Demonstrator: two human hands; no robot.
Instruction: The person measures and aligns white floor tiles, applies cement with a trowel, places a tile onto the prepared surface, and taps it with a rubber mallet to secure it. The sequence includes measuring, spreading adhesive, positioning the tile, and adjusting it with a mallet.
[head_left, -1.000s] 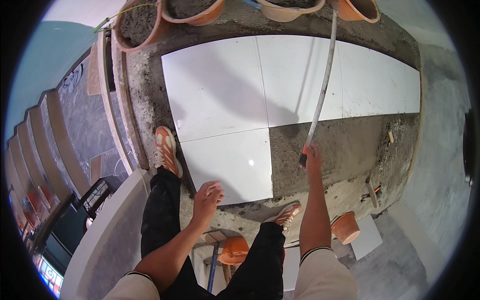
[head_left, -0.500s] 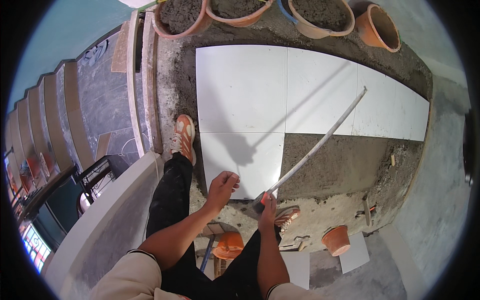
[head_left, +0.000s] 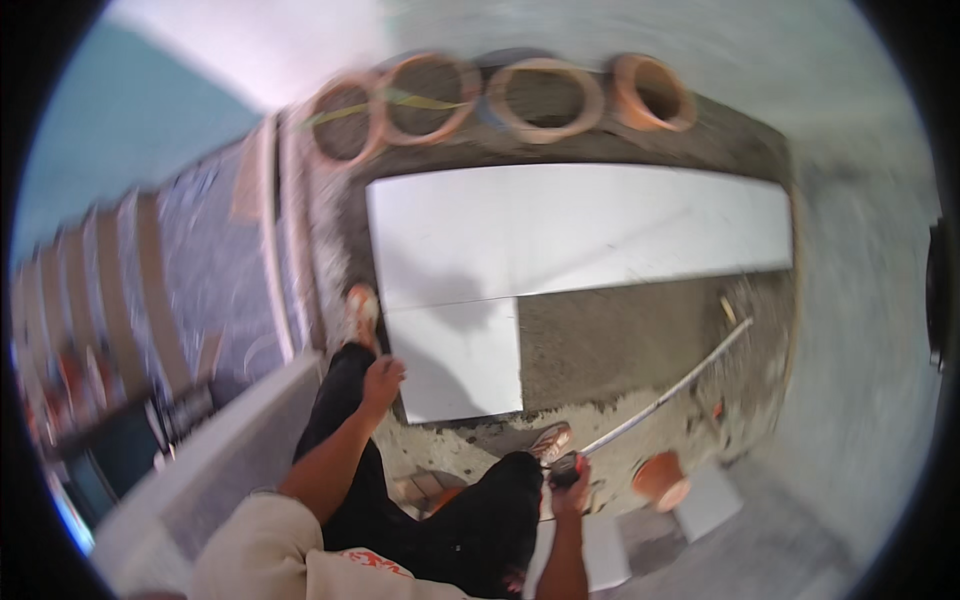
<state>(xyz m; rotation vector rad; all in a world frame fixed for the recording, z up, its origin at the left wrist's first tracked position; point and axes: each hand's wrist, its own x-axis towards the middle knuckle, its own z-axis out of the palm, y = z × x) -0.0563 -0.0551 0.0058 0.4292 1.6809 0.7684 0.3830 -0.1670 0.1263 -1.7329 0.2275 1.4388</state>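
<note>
My right hand, low and right of centre, is closed round the dark head end of a long-handled mallet, where a bit of red shows. The pale handle slants up and right over the floor. My left hand hangs beside my left leg, its fingers curled in with nothing seen in them; motion blurs it somewhat. Right of that hand lies a white floor tile, with a row of white tiles above it. Grey mortar fills the space to the right of the single tile.
Several orange buckets of grey mix line the far side. An orange bucket and loose white tiles stand at the near right. A low wall and stairs are on the left, a grey wall on the right.
My view has tilted up. My right hand has moved right and down with the mallet, whose handle now points lower over the mortar. My left hand has moved left, away from the tile.
</note>
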